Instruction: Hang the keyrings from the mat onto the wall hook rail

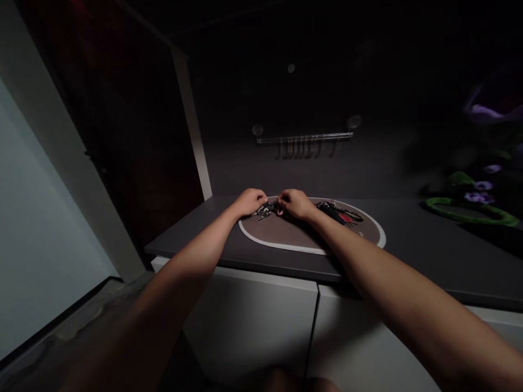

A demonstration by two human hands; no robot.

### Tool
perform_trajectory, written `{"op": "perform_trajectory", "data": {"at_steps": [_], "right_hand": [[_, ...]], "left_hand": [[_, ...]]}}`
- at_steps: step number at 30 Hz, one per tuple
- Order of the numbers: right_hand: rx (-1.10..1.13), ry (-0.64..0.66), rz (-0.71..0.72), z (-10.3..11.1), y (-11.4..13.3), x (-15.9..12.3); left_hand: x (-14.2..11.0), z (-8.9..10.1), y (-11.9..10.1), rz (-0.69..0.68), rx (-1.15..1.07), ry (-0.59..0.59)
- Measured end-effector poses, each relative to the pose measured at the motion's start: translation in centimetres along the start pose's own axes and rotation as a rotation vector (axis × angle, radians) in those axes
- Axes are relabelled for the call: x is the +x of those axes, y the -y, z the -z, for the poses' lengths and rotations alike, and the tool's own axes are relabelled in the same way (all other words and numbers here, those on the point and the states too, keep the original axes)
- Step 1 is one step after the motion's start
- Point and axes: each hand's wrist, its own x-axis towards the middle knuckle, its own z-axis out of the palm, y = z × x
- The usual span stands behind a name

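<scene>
Left hand: the left hand (pixel 248 202) is at the left end of the mat, its grip grasping the left side of the small key bunch (pixel 265 213); the exact part between the fingers is too small to tell.
Right hand: the right hand (pixel 298 203) is over the back middle of the mat, fingers bent, its grip closed on the pink piece (pixel 280 209) at the right side of that bunch.
Small key bunch: between the two hands, on the left part of the mat toward its back rim; silver metal and dark parts show.
Second bunch: the second bunch (pixel 332 211) lies on the right part of the mat, just beside the right wrist, with black parts, a red piece (pixel 345 217) and a braided strap (pixel 354 214).
Mat: the mat (pixel 281 234) is brown and rounded with a pale rim, flat on the table (pixel 180 245), its near rim close to the table's front edge.
Wall: a clear rail (pixel 304 138) with a row of hooks (pixel 308 148) is mounted behind the mat.
Right part of table: a green fuzzy loop (pixel 469 212) and purple flowers (pixel 479 197) are toward the back edge, well apart from the hands.
Below: white cabinet doors (pixel 261 316) stand under the table's front edge.
</scene>
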Motion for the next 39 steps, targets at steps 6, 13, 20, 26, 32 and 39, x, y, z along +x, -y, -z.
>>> {"op": "perform_trajectory", "data": {"at_steps": [6, 13, 20, 26, 32, 39], "right_hand": [[0.062, -0.003, -0.005, 0.0, 0.3, -0.2], [0.160, -0.035, 0.085, -0.1, 0.3, 0.0], [0.183, -0.167, 0.166, -0.2, 0.9, -0.2], [0.196, -0.234, 0.199, -0.4, 1.3, -0.3], [0.176, -0.317, 0.189, -0.3, 1.4, -0.4], [0.140, -0.309, 0.184, -0.2, 1.5, -0.4]], "left_hand": [[0.3, -0.1, 0.1, 0.056, -0.154, -0.063], [0.5, -0.5, 0.4, 0.114, -0.423, -0.119], [0.5, 0.0, -0.3, 0.146, -0.668, -0.185], [0.6, -0.2, -0.3, 0.148, -0.919, -0.164], [0.6, -0.5, -0.5, 0.188, -1.061, -0.131], [0.3, -0.2, -1.2, 0.237, -1.073, -0.141]]}}
